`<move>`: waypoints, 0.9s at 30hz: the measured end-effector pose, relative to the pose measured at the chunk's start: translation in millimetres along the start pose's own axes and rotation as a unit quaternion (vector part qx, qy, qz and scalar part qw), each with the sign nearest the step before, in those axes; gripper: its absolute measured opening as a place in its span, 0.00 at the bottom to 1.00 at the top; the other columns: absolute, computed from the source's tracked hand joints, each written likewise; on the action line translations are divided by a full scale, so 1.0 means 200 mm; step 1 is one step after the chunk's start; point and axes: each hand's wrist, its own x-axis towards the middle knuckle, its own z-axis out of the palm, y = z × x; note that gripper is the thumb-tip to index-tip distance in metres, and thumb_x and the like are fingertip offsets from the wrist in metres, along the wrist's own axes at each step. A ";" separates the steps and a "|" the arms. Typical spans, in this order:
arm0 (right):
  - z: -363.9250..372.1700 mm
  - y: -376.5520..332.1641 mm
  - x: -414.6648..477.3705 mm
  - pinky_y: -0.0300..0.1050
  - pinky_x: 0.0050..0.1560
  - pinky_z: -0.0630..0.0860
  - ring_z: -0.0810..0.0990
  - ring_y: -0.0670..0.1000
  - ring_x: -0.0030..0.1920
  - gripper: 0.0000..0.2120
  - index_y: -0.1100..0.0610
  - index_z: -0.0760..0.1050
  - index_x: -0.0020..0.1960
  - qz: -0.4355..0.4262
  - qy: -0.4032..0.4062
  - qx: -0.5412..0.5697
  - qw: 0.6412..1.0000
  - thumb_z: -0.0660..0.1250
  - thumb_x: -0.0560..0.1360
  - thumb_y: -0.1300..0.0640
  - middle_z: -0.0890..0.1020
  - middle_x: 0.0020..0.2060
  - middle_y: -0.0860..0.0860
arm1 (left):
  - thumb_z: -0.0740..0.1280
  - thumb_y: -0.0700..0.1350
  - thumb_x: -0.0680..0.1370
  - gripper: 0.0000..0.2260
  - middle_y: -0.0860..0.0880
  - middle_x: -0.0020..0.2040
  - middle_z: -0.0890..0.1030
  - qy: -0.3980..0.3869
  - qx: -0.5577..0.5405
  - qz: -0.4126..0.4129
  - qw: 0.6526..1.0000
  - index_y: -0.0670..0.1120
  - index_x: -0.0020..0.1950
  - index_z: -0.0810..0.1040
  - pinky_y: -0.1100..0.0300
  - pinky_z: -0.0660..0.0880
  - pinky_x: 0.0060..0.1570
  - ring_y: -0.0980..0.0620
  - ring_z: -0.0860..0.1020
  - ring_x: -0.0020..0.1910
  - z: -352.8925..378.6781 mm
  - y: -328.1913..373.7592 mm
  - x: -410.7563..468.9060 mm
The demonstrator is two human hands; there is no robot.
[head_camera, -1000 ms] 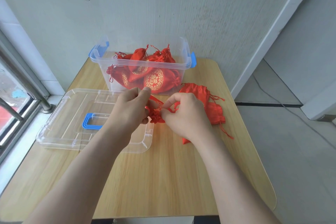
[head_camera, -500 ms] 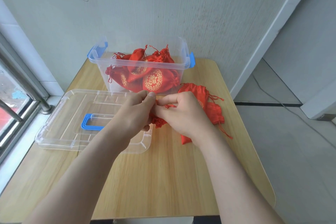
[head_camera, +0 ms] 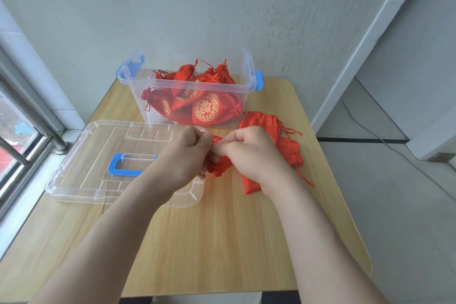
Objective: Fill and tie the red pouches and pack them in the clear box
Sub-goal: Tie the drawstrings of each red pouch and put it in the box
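Since tying seemingly takes a pull from both sides, the red pouch (head_camera: 220, 166) sits mid-frame, pinched by the curled fingers (head_camera: 198, 137) of left hand (head_camera: 185, 158) and right hand (head_camera: 254, 155), just below the clear box (head_camera: 138, 99).

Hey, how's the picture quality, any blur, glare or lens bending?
Head view: soft daylight from the window on the left, faint shadows; the wide-angle lens seems to bow the table edges; the left hand and right hand pinching the red pouch look fairly sharp; little glare on the clear box.
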 end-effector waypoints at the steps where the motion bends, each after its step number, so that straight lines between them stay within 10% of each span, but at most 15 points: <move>1: 0.00 0.00 0.00 0.42 0.41 0.78 0.85 0.48 0.40 0.09 0.61 0.84 0.40 0.001 -0.002 -0.003 1.000 0.73 0.76 0.57 0.88 0.38 0.52 | 0.59 0.47 0.89 0.13 0.48 0.37 0.84 -0.004 -0.004 0.003 1.000 0.38 0.53 0.74 0.63 0.75 0.32 0.56 0.77 0.30 0.00 0.00 0.00; 11: 0.01 -0.01 0.01 0.45 0.35 0.65 0.67 0.45 0.24 0.16 0.52 0.71 0.31 0.030 -0.002 0.010 0.999 0.63 0.79 0.56 0.70 0.20 0.41 | 0.66 0.42 0.86 0.09 0.41 0.45 0.86 -0.070 -0.059 0.008 0.996 0.36 0.54 0.79 0.55 0.83 0.44 0.50 0.81 0.39 -0.06 -0.01 -0.02; 23: 0.01 0.04 0.03 0.40 0.31 0.68 0.72 0.46 0.31 0.13 0.62 0.76 0.39 -0.033 0.049 -0.083 0.995 0.66 0.79 0.55 0.75 0.29 0.44 | 0.73 0.40 0.80 0.06 0.44 0.40 0.88 -0.008 -0.018 -0.004 1.000 0.42 0.45 0.89 0.56 0.86 0.46 0.46 0.87 0.42 -0.07 0.03 -0.04; 27: -0.01 0.05 0.04 0.38 0.32 0.66 0.76 0.44 0.34 0.09 0.51 0.79 0.50 -0.075 0.073 -0.132 0.986 0.61 0.81 0.61 0.78 0.33 0.43 | 0.72 0.38 0.80 0.09 0.45 0.36 0.87 0.019 0.016 -0.005 1.000 0.43 0.41 0.88 0.55 0.86 0.45 0.48 0.86 0.37 -0.08 0.02 -0.03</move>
